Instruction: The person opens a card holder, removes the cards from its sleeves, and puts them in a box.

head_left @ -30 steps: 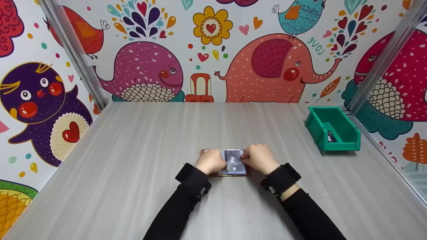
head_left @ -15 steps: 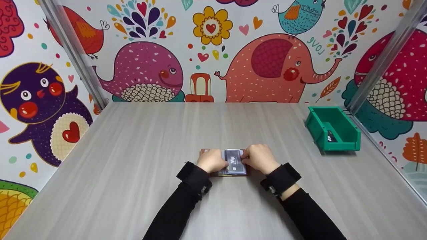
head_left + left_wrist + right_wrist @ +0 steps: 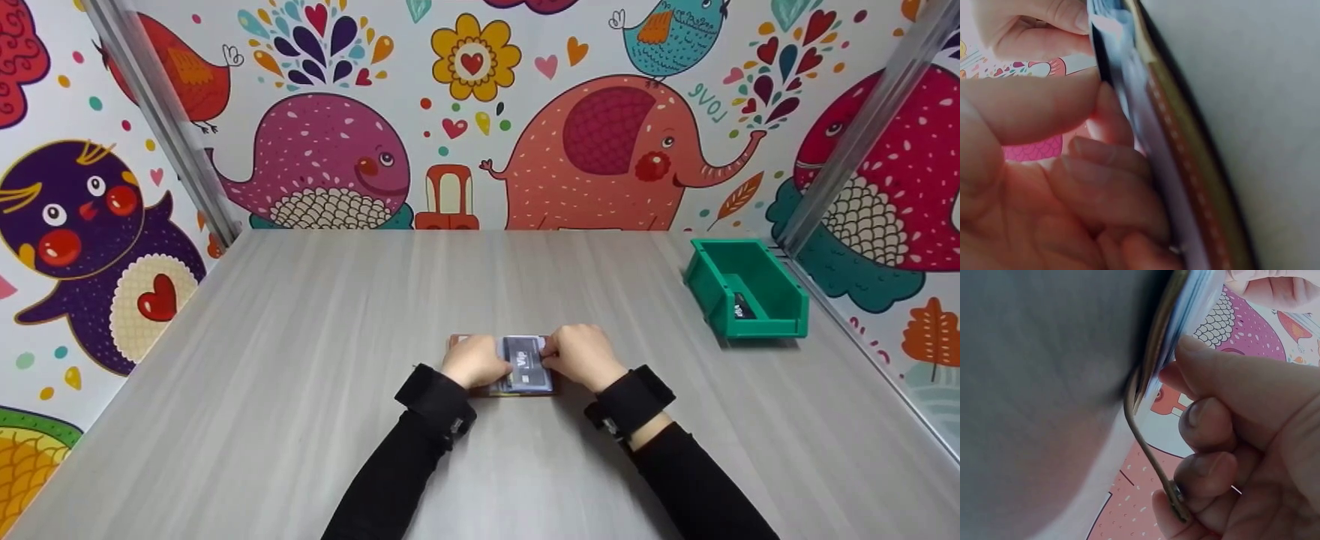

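Note:
A brown card holder [image 3: 516, 394] lies spread on the table in the head view, clear sleeves uppermost. A dark card [image 3: 523, 367] lettered "Vip" shows in the top sleeve. My left hand [image 3: 474, 362] covers the holder's left part and pinches at the sleeve's left edge, thumb over the card's side. Opposite it, my right hand [image 3: 585, 356] pinches the right edge between thumb and forefinger. White-stitched brown trim [image 3: 1176, 143] runs beside my left fingers. In the right wrist view, a strap [image 3: 1148, 450] with a snap sticks out by my curled right fingers.
A green bin [image 3: 765, 328] stands at the table's right rear, holding another dark card [image 3: 742, 307]. Patterned panels [image 3: 465, 112] enclose the back and sides of the table [image 3: 337, 315], with metal posts [image 3: 169, 120] at the corners.
My left hand has shifted very slightly to the right over the card's edge. The right hand keeps its pinch, and the holder stays in place.

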### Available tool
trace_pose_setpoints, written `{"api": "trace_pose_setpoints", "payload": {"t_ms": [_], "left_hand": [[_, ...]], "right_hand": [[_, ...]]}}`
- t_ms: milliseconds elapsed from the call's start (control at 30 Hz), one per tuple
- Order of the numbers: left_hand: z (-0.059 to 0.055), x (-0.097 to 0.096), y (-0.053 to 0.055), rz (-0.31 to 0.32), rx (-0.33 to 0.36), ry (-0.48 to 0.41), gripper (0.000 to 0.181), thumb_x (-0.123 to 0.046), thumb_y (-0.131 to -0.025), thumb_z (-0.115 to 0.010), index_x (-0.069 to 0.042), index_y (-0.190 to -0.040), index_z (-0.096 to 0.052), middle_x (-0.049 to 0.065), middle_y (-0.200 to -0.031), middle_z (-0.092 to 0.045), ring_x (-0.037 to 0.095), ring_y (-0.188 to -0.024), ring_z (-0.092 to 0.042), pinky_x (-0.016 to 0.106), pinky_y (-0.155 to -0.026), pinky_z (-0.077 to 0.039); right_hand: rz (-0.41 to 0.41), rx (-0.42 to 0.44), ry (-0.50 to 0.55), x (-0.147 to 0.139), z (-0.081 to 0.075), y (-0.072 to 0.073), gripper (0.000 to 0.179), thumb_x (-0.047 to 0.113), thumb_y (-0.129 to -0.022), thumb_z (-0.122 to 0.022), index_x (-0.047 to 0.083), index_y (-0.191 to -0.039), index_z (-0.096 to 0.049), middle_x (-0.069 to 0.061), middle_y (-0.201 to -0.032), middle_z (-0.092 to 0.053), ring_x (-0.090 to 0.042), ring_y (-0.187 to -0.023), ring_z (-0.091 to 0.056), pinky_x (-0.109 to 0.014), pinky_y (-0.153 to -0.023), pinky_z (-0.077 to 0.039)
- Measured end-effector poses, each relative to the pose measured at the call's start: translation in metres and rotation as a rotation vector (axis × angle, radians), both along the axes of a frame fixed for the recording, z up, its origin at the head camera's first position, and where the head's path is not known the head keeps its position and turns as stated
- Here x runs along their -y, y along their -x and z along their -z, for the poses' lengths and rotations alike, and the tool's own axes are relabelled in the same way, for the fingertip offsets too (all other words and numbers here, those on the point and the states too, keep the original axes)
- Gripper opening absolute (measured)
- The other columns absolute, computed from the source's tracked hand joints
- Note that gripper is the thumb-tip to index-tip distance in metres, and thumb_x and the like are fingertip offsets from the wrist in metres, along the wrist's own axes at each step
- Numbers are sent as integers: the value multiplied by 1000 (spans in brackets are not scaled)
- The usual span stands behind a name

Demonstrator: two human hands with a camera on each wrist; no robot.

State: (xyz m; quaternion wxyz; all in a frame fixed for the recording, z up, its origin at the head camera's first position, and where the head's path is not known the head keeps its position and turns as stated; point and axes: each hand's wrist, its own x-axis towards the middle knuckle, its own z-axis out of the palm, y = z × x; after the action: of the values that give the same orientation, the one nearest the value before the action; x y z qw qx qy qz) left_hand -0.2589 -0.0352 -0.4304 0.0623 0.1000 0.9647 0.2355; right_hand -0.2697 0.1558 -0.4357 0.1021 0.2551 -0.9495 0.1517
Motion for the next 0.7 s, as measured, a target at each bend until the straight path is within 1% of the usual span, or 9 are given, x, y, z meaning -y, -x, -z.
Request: {"api": "trace_pose_setpoints", "payload": {"t_ms": [133,300,400,500,600,700], "left_hand": [[0,1,0,-1,6,-7,24,-26,-81,-73,-3,-86,-70,10,-89,-69,26,-80,-60,48,-102,-34],[1,2,1,0,-1,-6,24,-25,-80,-73,-3,-88,-71,10,-91,-70,27,-82,-61,46,-101,-35],[0,3,0,-6,13,-20,25,-26,-80,-74,-3,-89,-70,11,-92,-69,26,-81,-61,44,-94,-43],[0,4,1,-9,31,-29,23,-26,-80,-74,-4,-86,-69,9,-90,-67,24,-77,-60,40,-81,-48],[0,6,2,-5,43,-38,20,-26,-80,-74,-7,-79,-66,6,-83,-65,21,-72,-56,38,-75,-49],[0,7,2,-3,56,-59,20,-25,-80,-75,-9,-75,-64,4,-79,-62,19,-70,-54,37,-73,-48]], "right_hand": [[13,11,-4,1,0,0,8,12,-73,-85,11,-80,-81,-3,-79,-74,-29,-74,-68,-48,-70,-49],[22,13,-3,1,1,0,10,13,-73,-86,12,-81,-81,-4,-81,-74,-30,-76,-69,-49,-71,-49],[24,16,-1,1,0,0,10,13,-73,-86,12,-82,-81,-4,-81,-74,-31,-76,-69,-49,-71,-49],[29,22,-5,1,0,0,11,14,-73,-86,12,-83,-81,-5,-82,-75,-31,-77,-69,-49,-71,-49],[36,31,-10,1,0,0,11,15,-74,-86,12,-83,-81,-5,-83,-75,-31,-77,-69,-49,-70,-48],[39,35,-12,1,0,0,10,16,-74,-86,13,-82,-81,-4,-82,-74,-30,-76,-68,-48,-70,-48]]}}
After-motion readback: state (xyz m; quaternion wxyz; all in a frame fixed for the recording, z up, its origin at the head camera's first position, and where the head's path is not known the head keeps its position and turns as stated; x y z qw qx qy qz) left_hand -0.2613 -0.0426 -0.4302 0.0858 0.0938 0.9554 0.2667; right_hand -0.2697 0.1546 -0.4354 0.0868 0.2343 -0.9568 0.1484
